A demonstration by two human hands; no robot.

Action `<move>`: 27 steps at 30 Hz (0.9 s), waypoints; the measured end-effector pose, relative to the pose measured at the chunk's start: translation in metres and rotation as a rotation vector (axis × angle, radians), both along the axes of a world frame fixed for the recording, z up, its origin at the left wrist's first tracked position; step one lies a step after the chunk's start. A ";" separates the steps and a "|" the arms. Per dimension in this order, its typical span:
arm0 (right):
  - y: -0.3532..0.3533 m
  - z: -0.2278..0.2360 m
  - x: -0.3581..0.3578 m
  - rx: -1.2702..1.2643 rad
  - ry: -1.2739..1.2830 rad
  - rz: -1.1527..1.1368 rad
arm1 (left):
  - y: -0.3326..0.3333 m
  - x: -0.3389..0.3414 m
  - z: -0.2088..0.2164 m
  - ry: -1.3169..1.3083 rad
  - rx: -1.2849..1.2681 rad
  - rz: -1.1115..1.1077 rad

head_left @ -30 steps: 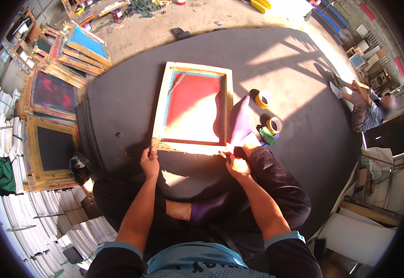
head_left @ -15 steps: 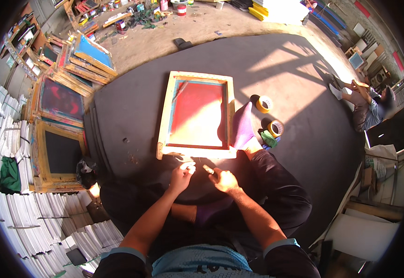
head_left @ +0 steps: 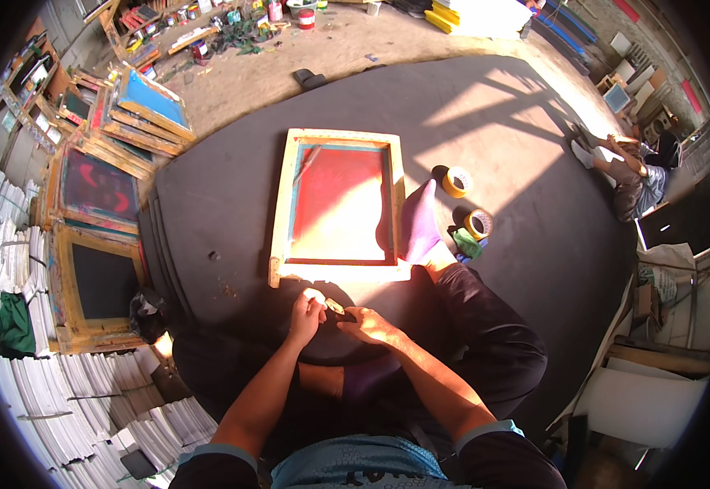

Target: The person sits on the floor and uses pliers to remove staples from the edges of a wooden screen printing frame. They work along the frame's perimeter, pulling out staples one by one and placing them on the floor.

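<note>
My left hand is closed in a pinch just below the near edge of a wooden screen-printing frame. What its fingertips hold, if anything, is too small to make out. My right hand grips a small pale-yellow piece with a dark part, which points toward the left fingertips. Whether the left fingers touch it I cannot tell. The framed screen, with a red mesh partly in bright sunlight, lies flat on the dark padded surface beyond both hands.
Beside my purple-socked foot lie two tape rolls and a crumpled green cloth. More screen frames and stacked white paper stand at left. Another person sits at far right.
My hands have come closer together, the right one moving left and slightly down. The small yellow piece now sits beside my left fingertips. The view has shifted slightly.
</note>
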State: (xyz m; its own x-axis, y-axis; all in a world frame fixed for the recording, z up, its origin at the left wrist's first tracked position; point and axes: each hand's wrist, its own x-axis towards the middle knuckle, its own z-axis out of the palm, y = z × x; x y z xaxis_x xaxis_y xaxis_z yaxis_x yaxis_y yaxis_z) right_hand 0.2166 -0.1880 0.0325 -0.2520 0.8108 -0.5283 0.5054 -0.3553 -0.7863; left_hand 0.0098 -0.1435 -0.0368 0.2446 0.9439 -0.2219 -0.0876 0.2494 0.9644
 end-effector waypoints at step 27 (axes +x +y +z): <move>-0.006 -0.027 0.110 -0.271 -0.036 -0.663 | 0.057 -0.047 -0.021 0.577 0.323 0.740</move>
State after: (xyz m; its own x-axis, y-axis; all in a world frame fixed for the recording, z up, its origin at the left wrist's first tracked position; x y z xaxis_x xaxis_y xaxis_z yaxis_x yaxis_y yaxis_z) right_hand 0.3263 -0.1936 0.0055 0.2694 0.6265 -0.7314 0.1392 -0.7768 -0.6142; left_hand -0.0377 -0.0870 -0.0575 -0.4951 0.8514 0.1733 0.3890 0.0389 0.9204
